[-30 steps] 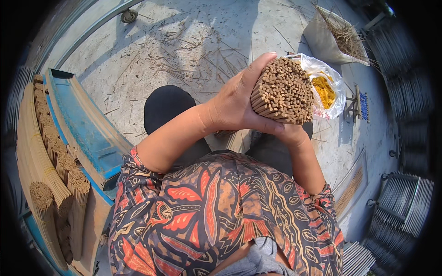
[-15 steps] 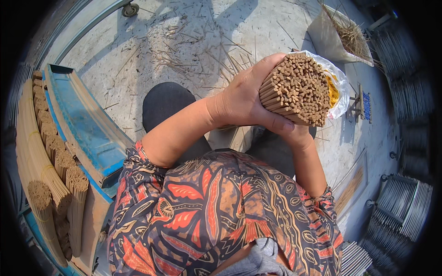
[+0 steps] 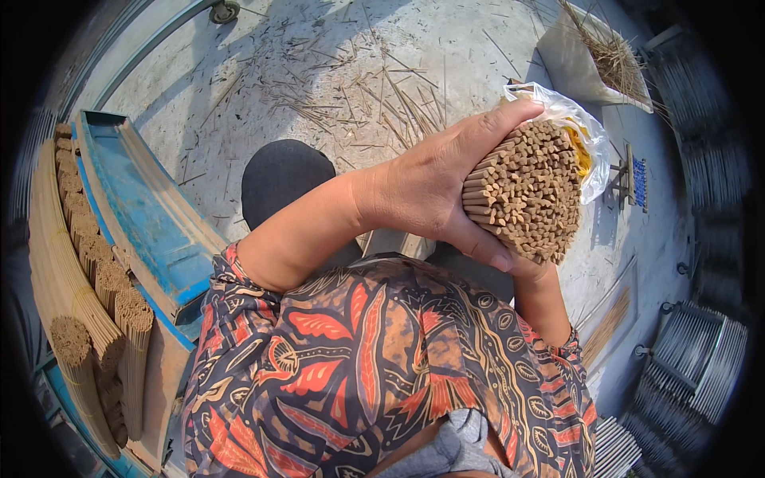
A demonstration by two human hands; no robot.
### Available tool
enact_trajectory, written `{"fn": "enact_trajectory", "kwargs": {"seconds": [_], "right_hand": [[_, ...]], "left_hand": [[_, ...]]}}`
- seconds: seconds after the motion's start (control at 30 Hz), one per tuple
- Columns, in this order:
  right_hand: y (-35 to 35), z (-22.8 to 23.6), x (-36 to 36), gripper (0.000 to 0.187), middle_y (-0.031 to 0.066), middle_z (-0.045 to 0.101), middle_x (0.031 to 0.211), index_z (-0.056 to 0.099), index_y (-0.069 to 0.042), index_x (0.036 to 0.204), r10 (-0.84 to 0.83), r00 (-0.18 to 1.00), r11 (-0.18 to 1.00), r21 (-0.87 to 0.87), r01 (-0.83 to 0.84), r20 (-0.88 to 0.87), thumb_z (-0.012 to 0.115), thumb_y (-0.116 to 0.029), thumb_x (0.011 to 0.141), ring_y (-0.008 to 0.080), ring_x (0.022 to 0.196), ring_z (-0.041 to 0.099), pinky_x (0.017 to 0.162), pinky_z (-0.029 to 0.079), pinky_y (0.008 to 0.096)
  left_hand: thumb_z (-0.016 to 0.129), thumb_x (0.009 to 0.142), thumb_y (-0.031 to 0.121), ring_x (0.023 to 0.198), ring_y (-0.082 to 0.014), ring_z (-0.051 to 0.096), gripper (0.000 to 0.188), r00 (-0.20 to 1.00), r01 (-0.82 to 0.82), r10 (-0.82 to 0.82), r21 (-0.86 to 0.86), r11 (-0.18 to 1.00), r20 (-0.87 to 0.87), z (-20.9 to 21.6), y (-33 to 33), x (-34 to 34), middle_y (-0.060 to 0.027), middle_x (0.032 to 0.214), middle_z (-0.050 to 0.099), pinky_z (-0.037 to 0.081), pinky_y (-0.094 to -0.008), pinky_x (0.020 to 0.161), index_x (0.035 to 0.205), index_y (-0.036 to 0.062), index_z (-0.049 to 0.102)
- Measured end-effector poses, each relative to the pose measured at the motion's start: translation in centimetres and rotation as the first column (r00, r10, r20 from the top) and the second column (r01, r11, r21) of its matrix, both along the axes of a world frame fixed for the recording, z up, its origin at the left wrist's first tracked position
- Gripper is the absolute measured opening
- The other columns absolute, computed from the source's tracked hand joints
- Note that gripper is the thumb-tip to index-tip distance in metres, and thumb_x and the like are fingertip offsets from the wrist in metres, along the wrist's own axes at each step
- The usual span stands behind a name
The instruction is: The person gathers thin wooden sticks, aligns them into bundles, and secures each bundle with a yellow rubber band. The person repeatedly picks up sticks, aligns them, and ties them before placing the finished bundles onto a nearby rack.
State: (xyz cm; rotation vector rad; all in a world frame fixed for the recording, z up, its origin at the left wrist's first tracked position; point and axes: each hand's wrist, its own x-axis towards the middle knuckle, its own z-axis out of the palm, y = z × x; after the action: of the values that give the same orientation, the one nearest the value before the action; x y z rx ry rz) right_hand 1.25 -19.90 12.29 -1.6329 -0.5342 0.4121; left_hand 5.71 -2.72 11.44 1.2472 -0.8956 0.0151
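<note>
A thick, tightly packed bundle of brown incense sticks [image 3: 530,191] is raised in front of me, its blunt ends facing up toward my head. My left hand [image 3: 446,179] is wrapped round the bundle's left side, thumb along the near edge and fingers across the far edge. Only the wrist and heel of my right hand [image 3: 532,272] show, under the near right side of the bundle. The bundle hides that hand's fingers. Just beyond the bundle is a clear plastic bag [image 3: 596,151] with yellow rubber bands [image 3: 584,158] inside.
At my left, tied bundles of sticks [image 3: 72,263] lie beside a blue tray [image 3: 151,207]. Loose sticks [image 3: 406,107] litter the concrete floor. A white sack [image 3: 574,60] of sticks stands far right, and metal racks [image 3: 693,350] line the right side. A caster wheel [image 3: 225,12] shows far left.
The bundle and both my hands have shifted slightly right and nearer to me. The bundle's end has tilted a little. My left hand keeps its hold.
</note>
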Motion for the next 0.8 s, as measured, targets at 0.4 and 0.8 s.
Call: {"fn": "enact_trajectory", "kwargs": {"seconds": [0.4, 0.8], "right_hand": [[-1.5, 0.0, -0.4, 0.051, 0.0080, 0.046, 0.133, 0.048, -0.011, 0.129, -0.070, 0.998, 0.997, -0.023, 0.070, -0.001, 0.051, -0.041, 0.087, 0.0247, 0.123, 0.043, 0.105, 0.033, 0.0375], [-2.4, 0.4, -4.6, 0.058, 0.0117, 0.044, 0.134, 0.045, -0.006, 0.129, -0.276, 0.884, 0.882, 0.267, 0.389, -0.378, 0.039, -0.047, 0.089, 0.0259, 0.123, 0.043, 0.106, 0.031, 0.0387]], "left_hand": [[0.089, 0.050, 0.029, 0.109, -0.0351, 0.050, 0.116, 0.996, 0.007, -0.017, 0.106, 0.994, 0.093, 0.7, 0.5, -0.3, -0.0206, 0.118, 0.050, 0.040, -0.0393, 0.095, 0.138, 0.0014, 0.019], [0.087, 0.049, 0.034, 0.127, -0.0384, 0.032, 0.119, 0.973, 0.069, -0.126, 0.280, 0.957, 0.193, -1.2, -2.3, -2.8, -0.0226, 0.133, 0.035, 0.024, -0.0449, 0.107, 0.139, -0.0008, 0.018]]}}
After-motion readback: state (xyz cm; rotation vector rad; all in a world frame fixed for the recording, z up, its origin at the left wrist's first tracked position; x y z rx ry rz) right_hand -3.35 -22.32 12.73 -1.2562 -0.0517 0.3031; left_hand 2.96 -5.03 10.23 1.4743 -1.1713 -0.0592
